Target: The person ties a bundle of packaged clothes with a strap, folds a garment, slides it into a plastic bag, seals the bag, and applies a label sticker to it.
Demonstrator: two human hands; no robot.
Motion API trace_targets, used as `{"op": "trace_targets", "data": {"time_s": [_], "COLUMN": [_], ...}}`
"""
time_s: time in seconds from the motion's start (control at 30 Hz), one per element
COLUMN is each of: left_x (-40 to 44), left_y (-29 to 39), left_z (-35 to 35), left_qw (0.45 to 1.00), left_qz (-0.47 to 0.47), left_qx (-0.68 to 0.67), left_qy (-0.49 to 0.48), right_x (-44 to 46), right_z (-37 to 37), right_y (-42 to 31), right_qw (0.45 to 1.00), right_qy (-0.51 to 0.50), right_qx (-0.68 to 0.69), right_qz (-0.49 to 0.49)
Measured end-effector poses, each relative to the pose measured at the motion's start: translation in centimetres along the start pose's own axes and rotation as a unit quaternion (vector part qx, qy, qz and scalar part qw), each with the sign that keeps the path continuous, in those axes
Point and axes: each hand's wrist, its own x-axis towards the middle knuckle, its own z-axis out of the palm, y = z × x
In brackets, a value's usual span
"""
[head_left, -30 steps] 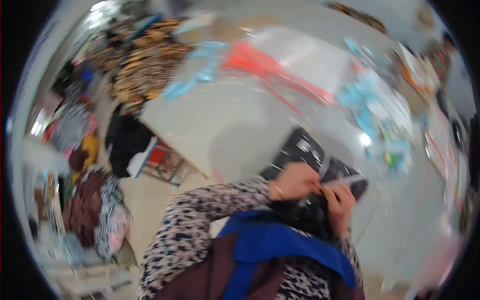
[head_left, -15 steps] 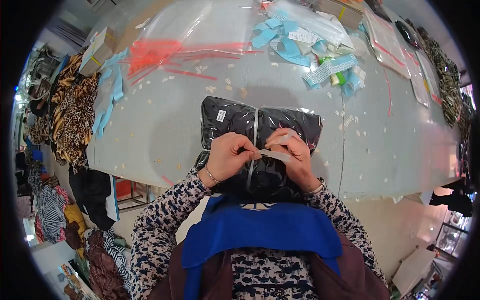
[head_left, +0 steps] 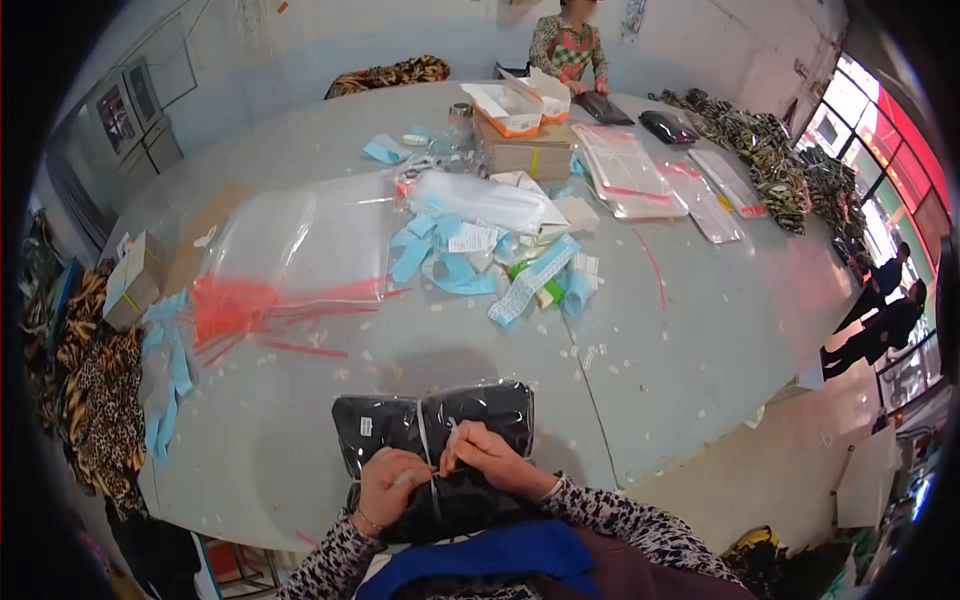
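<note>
1. Left hand (head_left: 393,485): fingers curled, thumb drawn in; its fingertips seem pinched, though small and partly hidden.
2. Right hand (head_left: 485,455): fingers folded inward, just beside the left.
3. Left arm (head_left: 335,558) and right arm (head_left: 625,522) converge toward the hands.

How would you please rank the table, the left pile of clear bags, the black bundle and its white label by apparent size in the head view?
1. Table
2. Black bundle and clear bags: too alike to rank; the bundle is nearer the camera.
3. White label

Left hand (head_left: 393,487), right hand (head_left: 482,452) gripping strap (head_left: 422,428) around bundle (head_left: 495,407) (black, shiny).
</note>
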Motion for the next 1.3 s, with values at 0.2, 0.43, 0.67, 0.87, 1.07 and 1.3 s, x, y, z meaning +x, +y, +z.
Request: {"op": "trace_targets", "data": {"time_s": [0.2, 0.43, 0.67, 0.87, 1.07, 1.3], "left_x": [0.1, 0.4, 1.4, 2.6, 2.5, 1.8], "left_y": [-0.1, -1.7, -1.5, -0.3, 1.1, 0.8], "left_z": [-0.2, 0.4, -1.1, -2.1, -1.5, -1.1], "left_qw": [0.996, 0.984, 0.948, 0.942, 0.968, 0.980], "left_qz": [-0.016, -0.068, -0.214, -0.188, 0.049, 0.021], "left_qx": [-0.076, -0.145, -0.193, -0.142, 0.131, 0.098], "left_qy": [-0.049, -0.081, -0.137, -0.238, -0.206, -0.173], "right_x": [-0.2, 0.0, -0.1, -0.4, 0.5, 0.9], "right_z": [-0.2, -1.0, -0.3, 2.2, 3.6, 3.7], "right_y": [0.3, 1.1, -0.6, -1.7, -3.1, -2.9], "right_qw": [0.999, 0.999, 0.991, 0.940, 0.859, 0.855], "right_qy": [0.014, 0.026, 0.014, 0.061, 0.043, 0.035], "right_qx": [-0.052, -0.036, -0.122, -0.268, -0.443, -0.481], "right_qz": [-0.002, 0.022, -0.045, -0.202, -0.251, -0.191]}}
